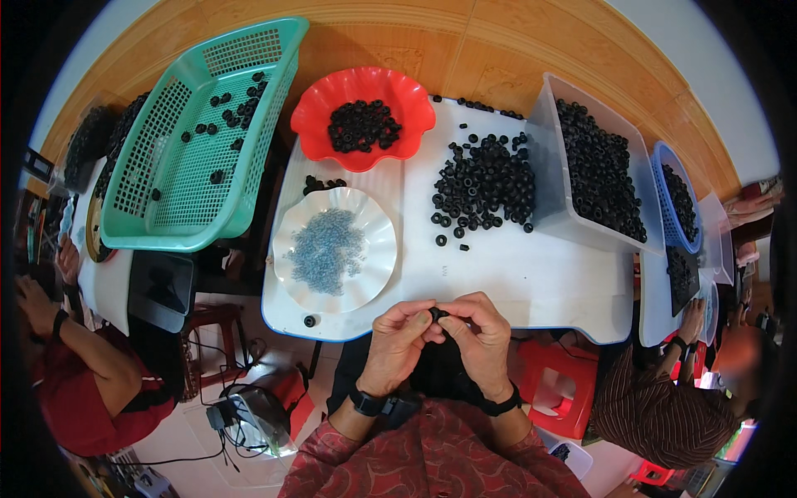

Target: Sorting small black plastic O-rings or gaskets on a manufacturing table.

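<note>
At the near edge of the white table point(573, 286), my left hand point(394, 347) and my right hand point(480, 342) meet fingertip to fingertip. Both pinch one small black ring-shaped part point(436, 314), mostly covered by the fingers. Just beyond my left hand is a white scalloped plate point(379, 253) bearing a heap of tiny bluish translucent pieces point(326, 251). A lone black ring point(310, 321) lies by the plate's near side. Further off, ahead of my right hand, spreads a loose pile of black ring-shaped parts point(486, 183).
A red wavy bowl point(305, 124) of black parts stands at the back. A translucent bin point(558, 212) full of them is right, beside a blue basket point(662, 187). A green basket point(170, 236) stands left. People sit on both sides; a red stool point(558, 407) is at right.
</note>
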The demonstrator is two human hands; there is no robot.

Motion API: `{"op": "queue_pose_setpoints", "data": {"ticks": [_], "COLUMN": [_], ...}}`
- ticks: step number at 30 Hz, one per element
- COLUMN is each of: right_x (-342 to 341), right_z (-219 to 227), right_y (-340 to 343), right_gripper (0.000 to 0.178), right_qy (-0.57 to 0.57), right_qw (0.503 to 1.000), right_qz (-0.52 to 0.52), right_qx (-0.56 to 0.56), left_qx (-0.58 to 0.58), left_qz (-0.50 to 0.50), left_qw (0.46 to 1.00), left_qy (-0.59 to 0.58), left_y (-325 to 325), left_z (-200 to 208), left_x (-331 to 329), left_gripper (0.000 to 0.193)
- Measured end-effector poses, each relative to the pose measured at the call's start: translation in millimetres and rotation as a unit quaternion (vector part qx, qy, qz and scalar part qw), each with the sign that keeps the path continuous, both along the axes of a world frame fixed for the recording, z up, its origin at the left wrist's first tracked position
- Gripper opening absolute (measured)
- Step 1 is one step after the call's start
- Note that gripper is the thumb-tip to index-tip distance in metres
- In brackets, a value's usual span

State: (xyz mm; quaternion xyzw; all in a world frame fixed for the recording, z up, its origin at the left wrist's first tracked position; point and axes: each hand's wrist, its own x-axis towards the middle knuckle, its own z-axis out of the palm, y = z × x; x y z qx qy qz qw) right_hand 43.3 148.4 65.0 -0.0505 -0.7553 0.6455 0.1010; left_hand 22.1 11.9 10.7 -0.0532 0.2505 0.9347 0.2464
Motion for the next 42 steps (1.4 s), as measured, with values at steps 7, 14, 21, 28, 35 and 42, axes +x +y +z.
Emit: {"op": "queue_pose_setpoints", "data": {"ticks": [7,14,21,28,35,42], "right_x": [1,4,8,14,11,5], "right_z": [2,0,-3,-1,-12,-13], "right_y": [-1,-10,-15,-18,-17,-32], "right_gripper": [0.016,0.019,0.02,0.026,0.033,0.049], "right_qy": [0.03,0.038,0.056,-0.016,-0.014,-0.033], "right_qw": [0.995,0.989,0.974,0.992,0.996,0.997], "right_qz": [-0.01,-0.036,-0.051,-0.071,-0.048,0.004], "right_qx": [0.1,0.141,0.215,0.1,0.071,0.068], "left_qx": [-0.151,-0.222,-0.246,-0.27,-0.236,-0.227], "left_qz": [0.007,0.037,0.04,0.031,0.025,0.01], "left_qw": [0.988,0.973,0.967,0.959,0.966,0.972], "left_qy": [0.027,0.046,0.06,0.076,0.103,0.061], "left_y": [0,5,8,7,4,3], "left_z": [13,22,15,20,19,21], "left_x": [0,4,5,3,3,5], "left_gripper": [0.022,0.025,0.028,0.024,0.022,0.018]}}
